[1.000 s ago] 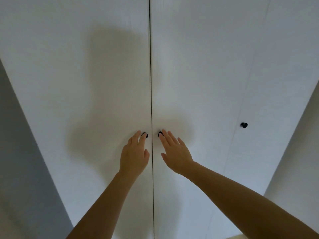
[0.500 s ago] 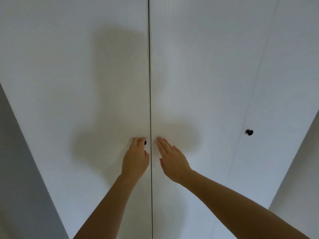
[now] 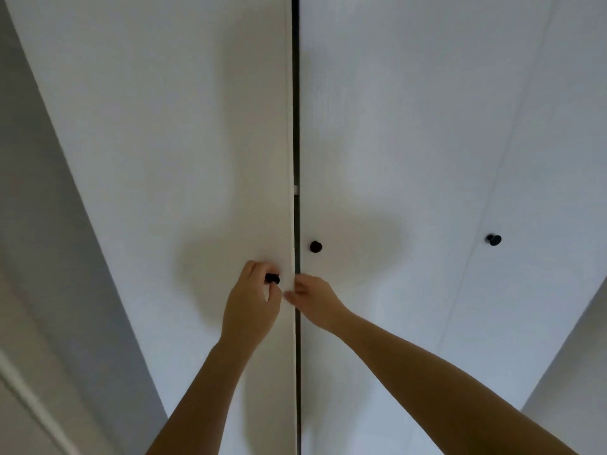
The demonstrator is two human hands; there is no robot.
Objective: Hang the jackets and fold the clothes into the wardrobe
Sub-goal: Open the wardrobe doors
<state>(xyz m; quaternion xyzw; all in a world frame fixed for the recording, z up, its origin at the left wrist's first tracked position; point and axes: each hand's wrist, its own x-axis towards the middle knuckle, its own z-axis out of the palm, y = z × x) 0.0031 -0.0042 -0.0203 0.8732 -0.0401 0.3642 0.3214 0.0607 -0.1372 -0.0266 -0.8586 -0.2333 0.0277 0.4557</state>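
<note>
Wardrobe (image 3: pixel 394 126), straight ahead, is only cracked open — the knob (image 3: pixel 272 278) of the left door (image 3: pixel 164 126) is pinched by the left hand (image 3: pixel 251 310), that door's edge hooked by curled fingers of the right hand (image 3: pixel 317 298) — so all hanging and folding appears left undone.

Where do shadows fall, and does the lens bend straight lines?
Head view: a soft shadow of the person lies across the left door and right door around the left hand and right hand; door edges splay outward from wide-angle distortion; no glare.
</note>
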